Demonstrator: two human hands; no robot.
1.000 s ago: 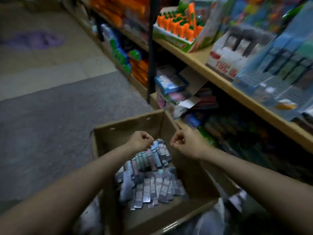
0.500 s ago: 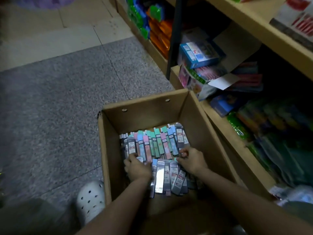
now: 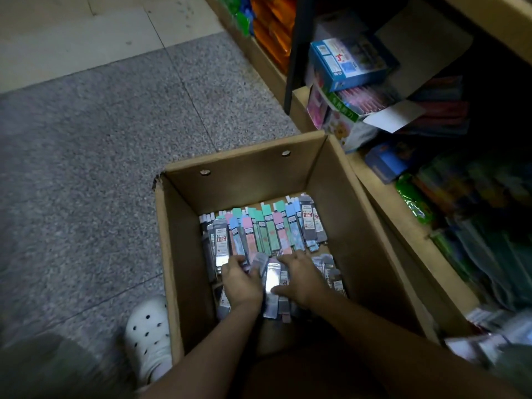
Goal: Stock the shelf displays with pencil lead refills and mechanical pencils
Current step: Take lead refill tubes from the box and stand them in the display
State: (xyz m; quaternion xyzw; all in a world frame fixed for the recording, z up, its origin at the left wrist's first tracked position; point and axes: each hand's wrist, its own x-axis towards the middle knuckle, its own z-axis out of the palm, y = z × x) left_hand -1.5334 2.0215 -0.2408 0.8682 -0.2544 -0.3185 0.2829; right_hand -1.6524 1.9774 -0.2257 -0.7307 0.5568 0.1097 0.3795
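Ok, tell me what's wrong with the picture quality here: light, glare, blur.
Head view: dim overall, the shelf at right nearly black; glare whitens one refill pack between the left hand and right hand; motion blur smears the lower corners; wide-angle bend tilts the box walls; labels in the far row stay partly readable.

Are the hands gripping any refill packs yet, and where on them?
Both hands, left and right, close on the grey refill packs near their middle; a firm grip cannot be told.
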